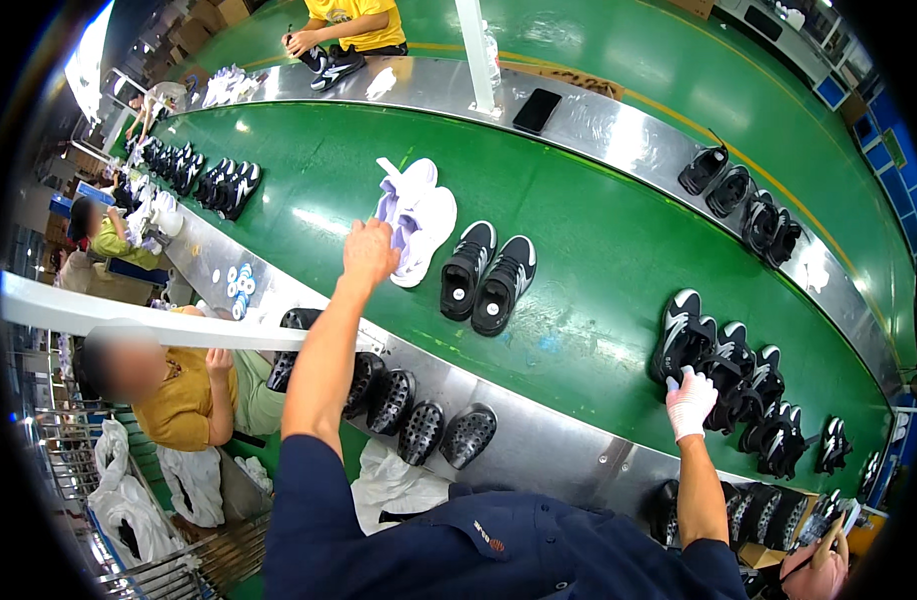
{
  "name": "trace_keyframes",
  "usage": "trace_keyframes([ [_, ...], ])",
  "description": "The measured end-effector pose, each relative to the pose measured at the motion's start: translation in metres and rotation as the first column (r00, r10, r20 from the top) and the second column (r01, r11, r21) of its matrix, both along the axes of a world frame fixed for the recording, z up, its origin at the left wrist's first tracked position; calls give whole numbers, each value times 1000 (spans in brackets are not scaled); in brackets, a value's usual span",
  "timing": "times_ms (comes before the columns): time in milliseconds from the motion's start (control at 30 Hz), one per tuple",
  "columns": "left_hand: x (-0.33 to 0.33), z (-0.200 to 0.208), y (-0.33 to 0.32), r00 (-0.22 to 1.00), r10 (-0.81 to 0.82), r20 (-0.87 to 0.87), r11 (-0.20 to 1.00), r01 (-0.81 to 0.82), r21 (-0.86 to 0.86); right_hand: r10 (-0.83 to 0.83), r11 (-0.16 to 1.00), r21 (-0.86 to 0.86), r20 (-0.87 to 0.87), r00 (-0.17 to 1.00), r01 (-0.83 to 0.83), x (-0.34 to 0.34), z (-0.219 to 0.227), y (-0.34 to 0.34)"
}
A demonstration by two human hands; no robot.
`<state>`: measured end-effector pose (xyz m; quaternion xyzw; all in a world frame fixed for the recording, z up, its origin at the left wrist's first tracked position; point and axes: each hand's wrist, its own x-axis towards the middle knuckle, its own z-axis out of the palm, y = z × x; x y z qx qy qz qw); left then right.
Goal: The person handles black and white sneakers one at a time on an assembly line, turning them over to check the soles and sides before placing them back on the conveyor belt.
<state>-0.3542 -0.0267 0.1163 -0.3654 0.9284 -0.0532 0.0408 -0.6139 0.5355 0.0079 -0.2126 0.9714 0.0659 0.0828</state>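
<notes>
My bare left hand (370,252) reaches over the green belt, its fingers curled at the open side of a pair of white sneakers (434,222) with pale purple lining. Just right of that pair, two black sneakers (491,280) with white-edged toes and round white stickers inside stand side by side. On the right, my right hand (692,403) wears a white glove. Its fingers are closed at the heel end of a black sneaker (679,335), which stands first in a cluster of similar black sneakers (744,375). The fingertips of both hands are partly hidden.
Black perforated shoe-shaped forms (469,436) line the near metal ledge (569,450). A phone (537,111), a white post (475,55) and more black shoes (749,205) occupy the far ledge. Co-workers sit left (184,390) and far across (364,22). Another white beam (149,312) crosses at left.
</notes>
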Motion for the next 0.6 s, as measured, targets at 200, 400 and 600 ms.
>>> trace_keyframes([
  [200, -2, -67, -56, 985, 75, 157, 993, -89, 83, -94, 995, -27, -25, 995, 93, -19, -11, -18],
  [400, 5, -52, -56, 994, 101, 48, 989, -95, -114, -58, 989, -138, -18, 998, 55, 1, 40, -32],
  [600, -33, 69, 69, 973, -133, -188, 978, 98, -185, 72, 623, -718, 448, 891, 311, 67, 107, -22],
])
